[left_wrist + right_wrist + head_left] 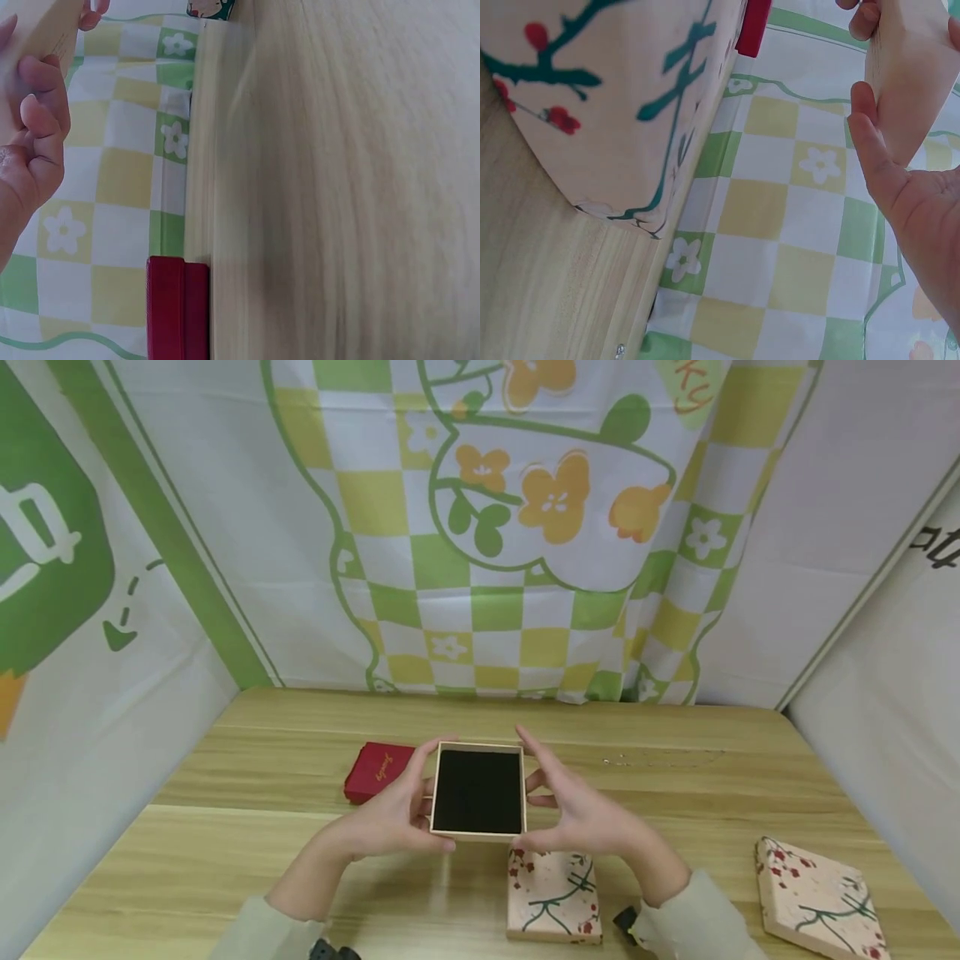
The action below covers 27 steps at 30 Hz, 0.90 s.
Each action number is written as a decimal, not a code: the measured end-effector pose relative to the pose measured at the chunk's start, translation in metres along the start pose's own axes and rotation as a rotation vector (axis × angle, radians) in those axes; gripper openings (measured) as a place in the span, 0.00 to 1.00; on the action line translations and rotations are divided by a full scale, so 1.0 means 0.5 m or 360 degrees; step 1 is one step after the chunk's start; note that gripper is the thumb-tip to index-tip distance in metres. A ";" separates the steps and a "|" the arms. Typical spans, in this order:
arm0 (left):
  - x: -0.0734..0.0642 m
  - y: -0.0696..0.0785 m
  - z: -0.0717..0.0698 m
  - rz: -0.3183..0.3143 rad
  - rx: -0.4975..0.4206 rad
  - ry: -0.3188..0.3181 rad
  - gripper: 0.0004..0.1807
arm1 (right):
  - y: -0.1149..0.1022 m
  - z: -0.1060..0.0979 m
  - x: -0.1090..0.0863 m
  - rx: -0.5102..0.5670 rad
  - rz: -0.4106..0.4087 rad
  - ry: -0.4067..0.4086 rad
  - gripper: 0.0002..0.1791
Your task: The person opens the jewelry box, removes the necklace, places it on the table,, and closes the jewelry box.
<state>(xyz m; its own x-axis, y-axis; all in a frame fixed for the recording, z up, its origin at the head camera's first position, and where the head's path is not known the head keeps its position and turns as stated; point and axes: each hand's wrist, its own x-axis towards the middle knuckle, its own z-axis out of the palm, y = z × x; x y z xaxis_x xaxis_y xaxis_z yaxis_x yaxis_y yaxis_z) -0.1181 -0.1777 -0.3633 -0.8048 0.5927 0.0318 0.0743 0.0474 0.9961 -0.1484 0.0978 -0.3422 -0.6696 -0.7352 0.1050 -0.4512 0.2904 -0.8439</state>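
Both hands hold up a shallow square jewelry box (480, 792) with cream sides and a black padded inside that faces the head camera. My left hand (397, 810) grips its left side, thumb at the near corner and fingers along the far edge and underneath. On the opposite side my right hand (577, 810) grips it, thumb at the near right corner, with the index finger extended past the far corner. In the right wrist view the pale underside of the jewelry box (915, 75) shows between the hands. Just below it on the table lies a cream floral box lid (553, 897).
A red jewelry case (375, 770) lies behind my left hand. Towards the right back, a thin chain necklace (660, 758) is stretched out on the wooden table (225, 860). Another cream floral box (821, 897) sits near the right edge. A checkered curtain (495, 610) hangs behind.
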 end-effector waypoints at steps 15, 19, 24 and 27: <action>-0.014 -0.012 -0.012 0.0120 -0.0056 -0.0026 0.58 | 0.013 -0.023 -0.017 -0.0029 -0.0094 0.0056 0.60; -0.019 -0.011 -0.014 0.0094 -0.0039 -0.0011 0.58 | 0.025 -0.031 -0.032 -0.0072 -0.0054 0.0077 0.59; -0.026 -0.010 -0.019 0.0083 0.0017 0.0006 0.58 | 0.045 -0.028 -0.056 -0.0133 -0.0008 0.0035 0.58; -0.029 -0.009 -0.023 0.0082 0.0058 0.0016 0.58 | 0.055 -0.022 -0.070 -0.0179 0.0057 -0.0014 0.56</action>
<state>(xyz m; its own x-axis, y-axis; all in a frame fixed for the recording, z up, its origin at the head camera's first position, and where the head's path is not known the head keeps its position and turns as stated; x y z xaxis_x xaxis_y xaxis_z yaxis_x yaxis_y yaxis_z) -0.1134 -0.1958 -0.3675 -0.8051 0.5872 0.0842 0.1373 0.0462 0.9895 -0.1437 0.1382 -0.3633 -0.6813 -0.7286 0.0708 -0.4909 0.3830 -0.7825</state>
